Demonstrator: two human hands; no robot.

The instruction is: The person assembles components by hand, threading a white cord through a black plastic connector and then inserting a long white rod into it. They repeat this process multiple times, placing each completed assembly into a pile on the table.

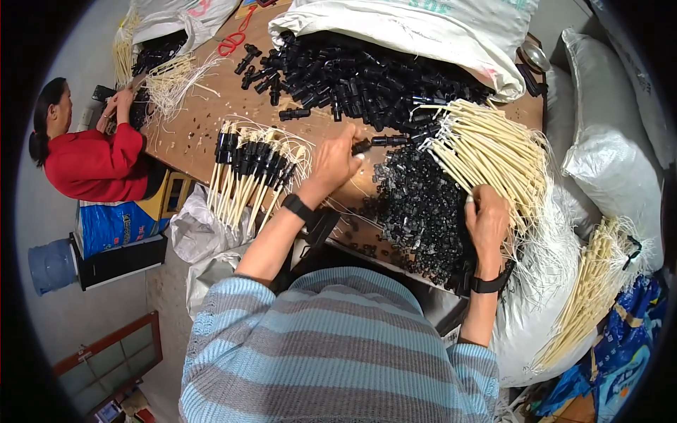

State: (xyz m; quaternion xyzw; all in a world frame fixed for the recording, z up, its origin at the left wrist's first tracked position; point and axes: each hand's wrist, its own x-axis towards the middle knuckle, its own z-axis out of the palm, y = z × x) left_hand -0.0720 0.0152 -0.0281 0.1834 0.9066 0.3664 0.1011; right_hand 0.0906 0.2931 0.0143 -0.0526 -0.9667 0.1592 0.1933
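Note:
My left hand (pixel 334 163) is closed, pinching a small black plastic fitting (pixel 361 146) between thumb and fingers over the table. Right beside it lies another black fitting (pixel 388 141). My right hand (pixel 488 220) is closed at the lower edge of a bundle of thin cream sticks (pixel 493 144) with white threads. Its fingertips appear to grip the end of one stick; the palm side is hidden. Between the hands spreads a heap of small black plastic pieces (pixel 423 208). Left of my left hand, several cream sticks with black fittings on their ends (pixel 250 166) lie in a row.
A large pile of black fittings (pixel 338 77) spills from a white woven sack (pixel 416 32) at the far side of the wooden table (pixel 190 134). Red-handled scissors (pixel 233 44) lie far left. A person in red (pixel 95 162) works there. Full sacks (pixel 610 141) stand at right.

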